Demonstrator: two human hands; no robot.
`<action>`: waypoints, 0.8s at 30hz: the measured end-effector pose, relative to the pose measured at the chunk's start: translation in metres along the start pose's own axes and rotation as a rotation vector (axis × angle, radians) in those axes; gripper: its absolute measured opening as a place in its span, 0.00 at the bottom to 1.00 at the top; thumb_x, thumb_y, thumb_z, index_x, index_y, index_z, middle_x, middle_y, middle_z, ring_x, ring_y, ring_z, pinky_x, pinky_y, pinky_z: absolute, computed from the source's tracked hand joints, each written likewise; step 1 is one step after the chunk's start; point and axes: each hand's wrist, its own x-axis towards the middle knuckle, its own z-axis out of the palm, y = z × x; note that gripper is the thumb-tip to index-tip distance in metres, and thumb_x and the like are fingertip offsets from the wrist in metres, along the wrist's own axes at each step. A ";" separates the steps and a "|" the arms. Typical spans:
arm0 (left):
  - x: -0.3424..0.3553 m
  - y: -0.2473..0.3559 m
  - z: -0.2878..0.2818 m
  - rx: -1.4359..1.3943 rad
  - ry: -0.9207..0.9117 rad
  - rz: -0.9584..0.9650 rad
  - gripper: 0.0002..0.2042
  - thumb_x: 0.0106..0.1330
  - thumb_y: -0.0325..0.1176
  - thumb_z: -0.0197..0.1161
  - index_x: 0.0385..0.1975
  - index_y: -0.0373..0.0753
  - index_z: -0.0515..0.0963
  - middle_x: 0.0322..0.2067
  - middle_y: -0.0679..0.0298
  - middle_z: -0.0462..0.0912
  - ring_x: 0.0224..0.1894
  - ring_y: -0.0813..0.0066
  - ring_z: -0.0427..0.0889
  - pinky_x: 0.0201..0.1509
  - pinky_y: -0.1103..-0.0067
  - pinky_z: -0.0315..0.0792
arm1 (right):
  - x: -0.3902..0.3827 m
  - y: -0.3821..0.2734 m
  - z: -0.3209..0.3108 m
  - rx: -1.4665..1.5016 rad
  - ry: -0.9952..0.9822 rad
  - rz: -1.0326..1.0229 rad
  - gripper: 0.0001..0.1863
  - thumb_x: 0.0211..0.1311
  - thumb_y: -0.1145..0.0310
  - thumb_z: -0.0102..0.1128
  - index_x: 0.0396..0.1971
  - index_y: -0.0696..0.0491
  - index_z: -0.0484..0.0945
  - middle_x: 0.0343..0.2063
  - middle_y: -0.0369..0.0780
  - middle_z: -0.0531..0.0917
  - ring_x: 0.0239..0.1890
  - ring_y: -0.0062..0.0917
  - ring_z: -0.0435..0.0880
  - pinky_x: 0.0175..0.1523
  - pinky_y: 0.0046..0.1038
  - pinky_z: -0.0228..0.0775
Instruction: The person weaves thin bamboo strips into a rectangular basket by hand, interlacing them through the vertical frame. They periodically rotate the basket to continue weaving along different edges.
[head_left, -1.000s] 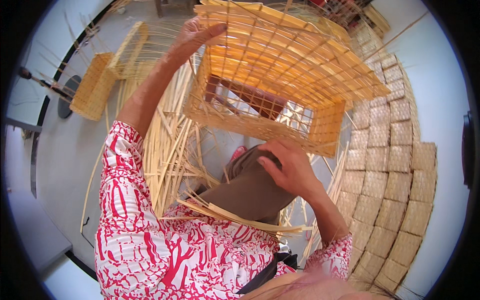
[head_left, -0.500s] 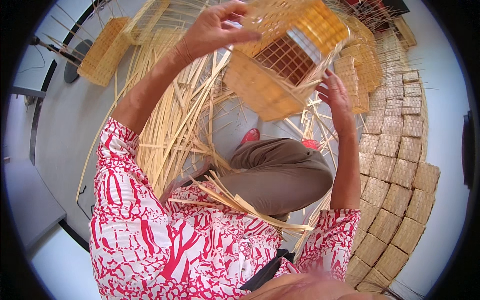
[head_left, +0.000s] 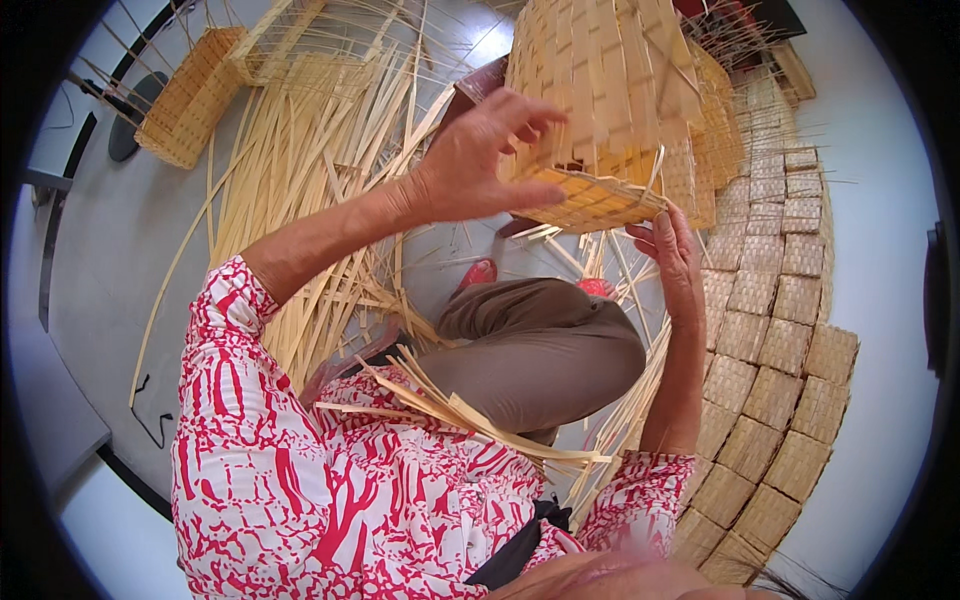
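Note:
A woven bamboo basket (head_left: 600,80) is held up in front of me, one broad checkered side turned my way and its rim low. My right hand (head_left: 675,255) pinches the rim at its lower right corner, where a thin strip sticks up. At the basket's left edge is my left hand (head_left: 480,160), its thumb stretched along the rim and its fingers spread, slightly blurred. Most of the basket's inside is hidden. Several loose bamboo strips (head_left: 470,415) lie across my lap.
A big heap of pale strips (head_left: 310,210) covers the floor at left. Unfinished baskets with upright strips, including a long one (head_left: 190,100), stand at far left. Stacked woven pieces (head_left: 760,330) line the right wall. More baskets (head_left: 715,120) stand behind the held one.
The basket has turned, so its opening no longer faces me and a woven side does. My left hand has come down along it, while my right hand has stayed at the rim.

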 end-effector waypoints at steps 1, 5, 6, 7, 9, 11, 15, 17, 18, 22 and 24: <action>-0.001 0.003 0.005 0.018 0.013 0.058 0.36 0.55 0.38 0.80 0.64 0.42 0.71 0.55 0.59 0.75 0.53 0.66 0.80 0.52 0.70 0.80 | 0.005 0.000 0.000 0.070 0.069 0.012 0.35 0.74 0.44 0.57 0.68 0.55 0.66 0.54 0.41 0.79 0.54 0.28 0.80 0.59 0.31 0.75; 0.002 0.018 0.035 -0.141 -0.189 0.021 0.38 0.53 0.41 0.80 0.65 0.42 0.70 0.57 0.56 0.75 0.56 0.61 0.79 0.56 0.66 0.77 | 0.033 0.038 -0.028 0.415 0.283 0.034 0.30 0.75 0.47 0.57 0.65 0.53 0.67 0.51 0.40 0.79 0.51 0.31 0.81 0.58 0.37 0.78; 0.005 0.021 0.045 -0.126 -0.215 0.099 0.39 0.53 0.42 0.79 0.66 0.42 0.69 0.57 0.56 0.75 0.57 0.59 0.78 0.57 0.65 0.76 | 0.040 0.058 -0.050 0.520 0.323 0.029 0.29 0.75 0.48 0.57 0.64 0.52 0.66 0.51 0.40 0.79 0.50 0.32 0.82 0.58 0.38 0.78; 0.008 0.023 0.053 -0.095 -0.238 0.169 0.39 0.53 0.43 0.79 0.66 0.42 0.69 0.58 0.56 0.75 0.58 0.58 0.78 0.58 0.64 0.76 | 0.049 0.077 -0.066 0.536 0.266 -0.041 0.28 0.74 0.53 0.59 0.66 0.51 0.68 0.56 0.43 0.79 0.49 0.36 0.82 0.58 0.43 0.77; 0.017 0.027 0.069 -0.026 -0.313 0.306 0.40 0.53 0.44 0.78 0.67 0.43 0.69 0.59 0.56 0.75 0.59 0.55 0.77 0.61 0.63 0.74 | 0.055 0.100 -0.117 -0.594 0.197 -0.069 0.26 0.74 0.58 0.57 0.67 0.51 0.69 0.60 0.45 0.78 0.53 0.41 0.82 0.60 0.47 0.76; 0.020 0.025 0.086 0.062 -0.404 0.434 0.40 0.53 0.45 0.77 0.68 0.43 0.69 0.60 0.56 0.75 0.60 0.52 0.76 0.63 0.63 0.72 | 0.049 0.142 -0.145 -1.120 0.329 -0.313 0.25 0.74 0.65 0.53 0.68 0.53 0.70 0.66 0.47 0.74 0.62 0.47 0.78 0.65 0.54 0.70; 0.036 0.008 0.063 0.243 0.045 0.412 0.37 0.54 0.42 0.78 0.66 0.44 0.71 0.60 0.57 0.76 0.61 0.55 0.75 0.64 0.65 0.71 | 0.017 0.129 -0.137 0.155 0.316 -0.096 0.25 0.74 0.65 0.54 0.67 0.56 0.69 0.64 0.46 0.76 0.61 0.42 0.79 0.67 0.47 0.71; 0.059 -0.028 0.012 0.175 0.441 0.240 0.33 0.56 0.37 0.78 0.62 0.43 0.73 0.59 0.58 0.77 0.61 0.58 0.77 0.63 0.65 0.72 | -0.035 0.095 -0.120 0.388 0.418 0.061 0.27 0.72 0.64 0.59 0.68 0.55 0.69 0.61 0.46 0.78 0.58 0.38 0.82 0.66 0.43 0.74; 0.074 -0.050 -0.014 0.293 0.655 0.150 0.23 0.60 0.36 0.77 0.55 0.42 0.78 0.51 0.62 0.83 0.52 0.68 0.83 0.56 0.71 0.77 | -0.054 0.095 -0.108 0.291 0.290 0.136 0.27 0.72 0.64 0.60 0.68 0.56 0.69 0.61 0.46 0.78 0.56 0.35 0.83 0.65 0.40 0.74; 0.120 -0.158 -0.085 -0.036 0.417 0.023 0.34 0.67 0.48 0.71 0.66 0.36 0.67 0.56 0.55 0.77 0.59 0.67 0.77 0.63 0.70 0.72 | -0.064 0.061 -0.020 -0.011 -0.128 0.243 0.30 0.72 0.55 0.62 0.66 0.57 0.70 0.59 0.46 0.79 0.54 0.34 0.84 0.60 0.34 0.77; 0.141 -0.172 -0.095 -0.337 0.197 -0.107 0.32 0.68 0.48 0.70 0.65 0.36 0.68 0.54 0.57 0.79 0.57 0.69 0.78 0.62 0.72 0.74 | -0.049 0.055 -0.009 0.055 -0.064 0.157 0.30 0.74 0.54 0.59 0.67 0.57 0.69 0.59 0.47 0.79 0.54 0.33 0.85 0.58 0.31 0.78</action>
